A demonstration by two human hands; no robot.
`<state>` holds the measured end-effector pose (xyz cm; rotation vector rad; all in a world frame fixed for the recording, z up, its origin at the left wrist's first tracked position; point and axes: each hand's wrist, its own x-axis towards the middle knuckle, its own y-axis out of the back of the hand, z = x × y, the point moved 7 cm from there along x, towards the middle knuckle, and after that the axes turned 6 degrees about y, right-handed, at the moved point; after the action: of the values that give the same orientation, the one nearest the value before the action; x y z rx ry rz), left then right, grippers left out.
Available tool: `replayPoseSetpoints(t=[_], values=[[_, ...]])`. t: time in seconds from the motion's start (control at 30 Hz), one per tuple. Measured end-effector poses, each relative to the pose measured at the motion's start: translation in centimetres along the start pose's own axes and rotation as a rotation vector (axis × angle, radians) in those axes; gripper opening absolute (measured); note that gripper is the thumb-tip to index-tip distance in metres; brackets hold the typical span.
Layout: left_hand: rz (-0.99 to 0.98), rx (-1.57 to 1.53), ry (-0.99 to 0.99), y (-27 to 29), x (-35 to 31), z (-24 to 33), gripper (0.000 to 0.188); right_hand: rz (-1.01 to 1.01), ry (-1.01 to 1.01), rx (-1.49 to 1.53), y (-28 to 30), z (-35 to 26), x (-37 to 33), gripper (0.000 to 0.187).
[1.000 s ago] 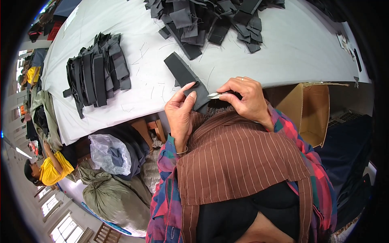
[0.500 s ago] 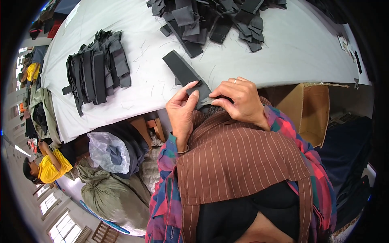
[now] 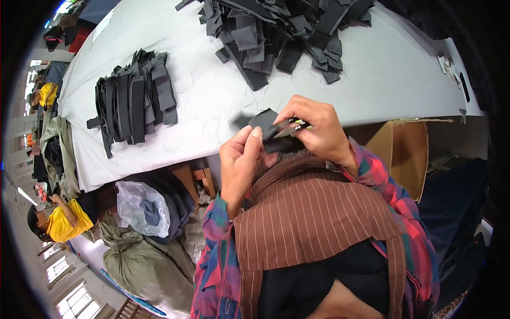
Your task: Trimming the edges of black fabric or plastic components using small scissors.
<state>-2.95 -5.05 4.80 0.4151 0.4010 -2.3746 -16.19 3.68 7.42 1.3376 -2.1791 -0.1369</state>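
My left hand (image 3: 238, 162) pinches a dark grey fabric strip (image 3: 265, 117) between thumb and fingers, just off the table's near edge. Part of the strip is blurred, and some of it hangs behind my fingers. In my right hand (image 3: 320, 130) is a small pair of thread snips (image 3: 288, 129), with the metal blades pointing left against the strip near my left fingertips. Whether the blades have closed on a thread is too small to tell.
A loose heap of dark strips (image 3: 247, 40) lies at the far side of the white table (image 3: 202, 114). Neater rows of strips (image 3: 130, 103) lie at left. Below the edge are a cardboard box (image 3: 409, 154), a clear plastic bag (image 3: 142, 207) and a green sack (image 3: 141, 260). A person in yellow (image 3: 69, 220) is far left.
The strip has been turned and drawn in, so less of it extends over the table. My right hand has lifted slightly, and the snips now show clearly in it.
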Motion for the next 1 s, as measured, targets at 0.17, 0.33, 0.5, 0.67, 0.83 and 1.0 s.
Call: replayPoseSetpoints(t=[0.17,0.33,0.5,0.67,0.83,1.0], values=[[0.162,0.582,-0.512,1.3,1.1,5.8,0.033,0.043,-0.229,0.334,1.7,1.3,1.8,0.009],[-0.246,-0.201,-0.138,-1.8,2.8,0.7,0.040,-0.004,-0.295,0.468,-0.3,0.9,2.8,0.016],[-0.171,-0.368,-0.030,-1.5,3.8,-0.3,0.042,0.129,-0.130,0.156,1.4,1.9,2.7,0.027],[-0.128,-0.377,-0.011,-0.7,4.2,-0.4,0.041,0.088,0.044,-0.306,2.2,0.9,2.9,0.030],[-0.162,-0.373,0.021,-0.6,4.4,-0.8,0.037,0.102,0.127,-0.354,2.1,0.8,3.3,0.020],[-0.162,-0.367,0.045,-0.2,4.7,-1.2,0.038,0.099,0.203,-0.482,2.2,0.6,3.6,0.019]])
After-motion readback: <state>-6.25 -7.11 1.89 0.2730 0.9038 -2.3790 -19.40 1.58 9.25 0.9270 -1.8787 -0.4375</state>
